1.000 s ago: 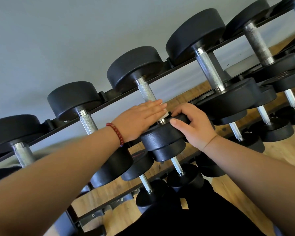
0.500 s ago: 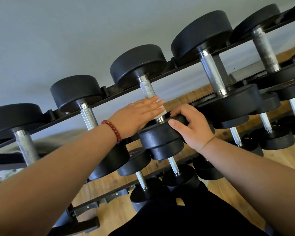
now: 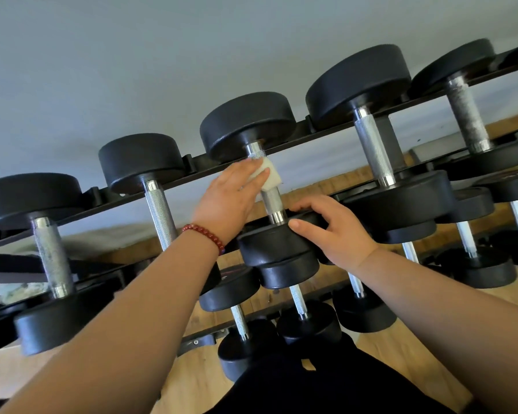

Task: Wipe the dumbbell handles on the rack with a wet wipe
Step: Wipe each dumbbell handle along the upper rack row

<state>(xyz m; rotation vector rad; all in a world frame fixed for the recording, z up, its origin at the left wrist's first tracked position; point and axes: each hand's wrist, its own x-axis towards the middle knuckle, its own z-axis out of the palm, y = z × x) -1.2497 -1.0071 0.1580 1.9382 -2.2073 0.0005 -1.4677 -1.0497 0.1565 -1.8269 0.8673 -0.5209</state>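
Note:
A row of black dumbbells with knurled steel handles lies across the top tier of a black rack (image 3: 326,135). My left hand (image 3: 231,195) holds a folded white wet wipe (image 3: 269,174) wrapped against the upper part of the middle dumbbell's handle (image 3: 272,201). My right hand (image 3: 329,231) grips the rim of that dumbbell's near head (image 3: 269,246), fingers curled over its top edge and thumb on its side. A red bead bracelet sits on my left wrist.
Neighbouring handles stand to the left (image 3: 160,216) and right (image 3: 373,150), and a worn grey one is further right (image 3: 467,115). Lower tiers hold smaller dumbbells (image 3: 302,312). Wooden floor (image 3: 401,354) lies below, with a plain grey wall behind the rack.
My left hand has slid up the middle handle from its lower end toward the far head, and the white wipe now shows beside the fingers. My right hand stays on the near head.

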